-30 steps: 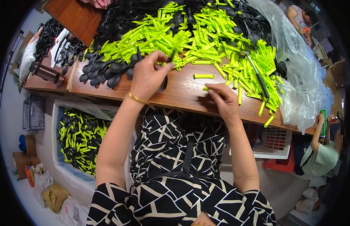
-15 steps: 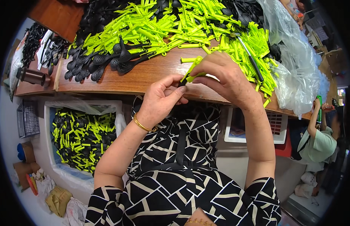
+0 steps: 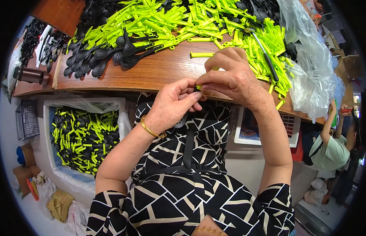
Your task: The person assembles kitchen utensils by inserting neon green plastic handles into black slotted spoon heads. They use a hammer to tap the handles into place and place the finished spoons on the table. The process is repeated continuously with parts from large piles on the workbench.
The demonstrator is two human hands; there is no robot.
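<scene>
Above my lap, at the table's front edge, my two hands meet. My left hand is closed round a black slotted spoon; its dark bowl shows below the fingers, and the rest is mostly covered. Fingers and thumb of my right hand pinch a lime-green handle, of which only small bits show. Handle and black shaft touch between the fingertips; how far one sits in the other is hidden. Finished-looking black spoons with green handles lie on the table ahead to the left.
Loose green handles are heaped across the wooden table. A black-handled tool rests on the right heap, beside clear plastic sheeting. Below left stands a white foam box full of green and black pieces. Another person works far right.
My right hand has closed in on the left one, and the green handle, plainly seen before, is now mostly hidden by the fingers. The view has shifted slightly.
</scene>
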